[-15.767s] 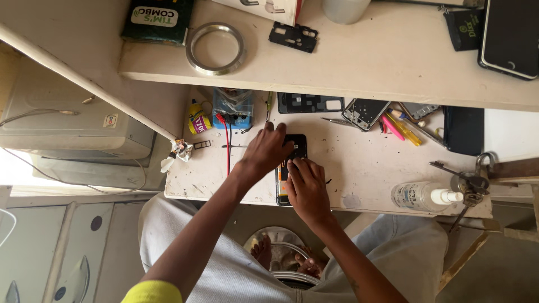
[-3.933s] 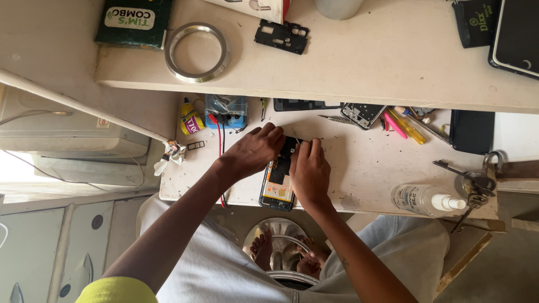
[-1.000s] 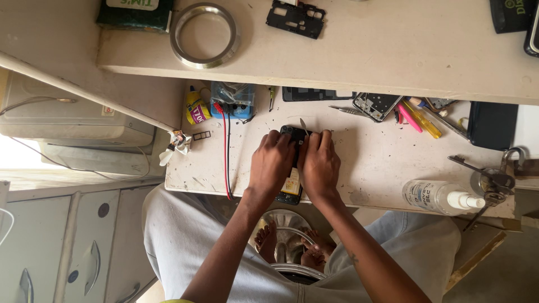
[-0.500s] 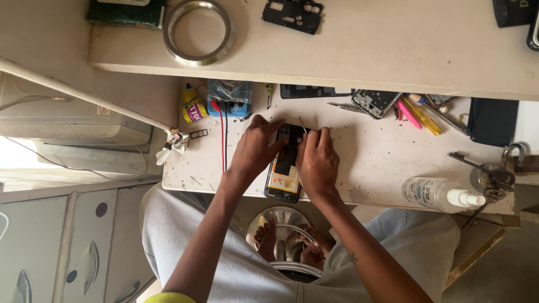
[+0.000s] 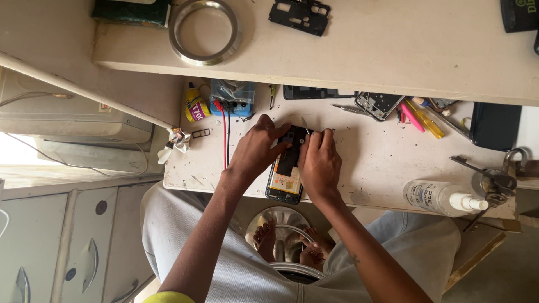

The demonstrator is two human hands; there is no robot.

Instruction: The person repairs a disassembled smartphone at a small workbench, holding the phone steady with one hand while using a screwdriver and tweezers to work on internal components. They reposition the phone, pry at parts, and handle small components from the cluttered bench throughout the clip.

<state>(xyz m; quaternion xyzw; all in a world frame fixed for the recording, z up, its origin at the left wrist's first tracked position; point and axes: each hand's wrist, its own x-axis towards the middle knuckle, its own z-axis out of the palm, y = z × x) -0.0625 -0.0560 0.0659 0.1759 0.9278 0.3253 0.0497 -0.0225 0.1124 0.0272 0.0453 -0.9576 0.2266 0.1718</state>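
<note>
While both hands press on the opened phone lying at the workbench's near edge, the left hand grips its far end and the right hand pinches a thin tool — fingers curled. Red and black wires run just left; tweezers, a yellow screwdriver and a spray bottle lie rightward.

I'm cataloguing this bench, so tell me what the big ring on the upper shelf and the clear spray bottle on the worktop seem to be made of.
The large round silvery ring looks like metal, probably steel or aluminium: it has a grey sheen with bright highlights along its rim. The clear spray bottle with a white nozzle looks like transparent plastic, glossy, with the worktop showing through; glass cannot be ruled out.
</note>
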